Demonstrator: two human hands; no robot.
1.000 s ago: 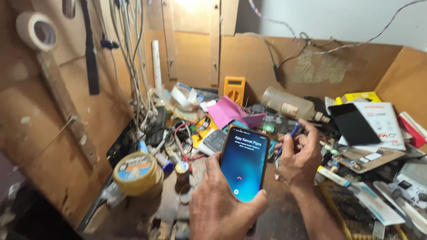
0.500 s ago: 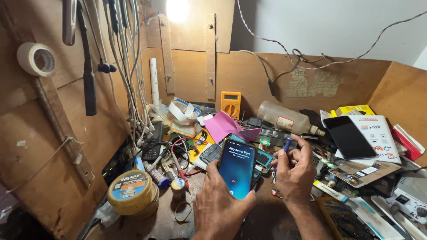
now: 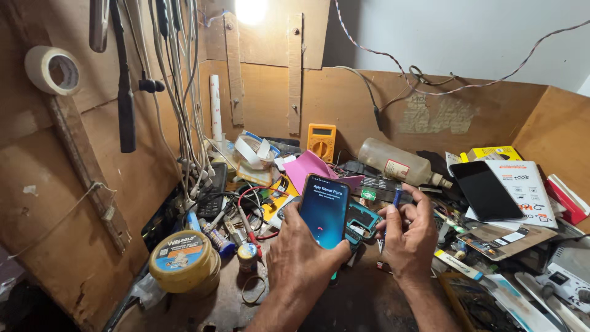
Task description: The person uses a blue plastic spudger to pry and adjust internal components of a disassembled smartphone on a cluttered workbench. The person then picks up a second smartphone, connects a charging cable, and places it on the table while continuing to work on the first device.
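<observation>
My left hand (image 3: 299, 261) grips a smartphone (image 3: 324, 210) upright, its blue-green screen lit and facing me with white text on it. My right hand (image 3: 409, 237) hovers just to the right of the phone, fingers curled, pinching a thin blue pen-like tool (image 3: 397, 197) between thumb and fingers. Below and between the hands lies a teal device (image 3: 361, 221) on the cluttered wooden bench.
A yellow round tin (image 3: 183, 260) sits at front left. Tangled cables (image 3: 184, 92) hang on the left wall beside a tape roll (image 3: 53, 69). A yellow multimeter (image 3: 321, 141), a plastic bottle (image 3: 396, 163), a dark phone (image 3: 485, 190) on white boxes and several packs crowd the back and right.
The view has tilted up, so hands and phone sit lower in frame. My left hand still holds the lit phone; my right hand stays beside it with the blue tool.
</observation>
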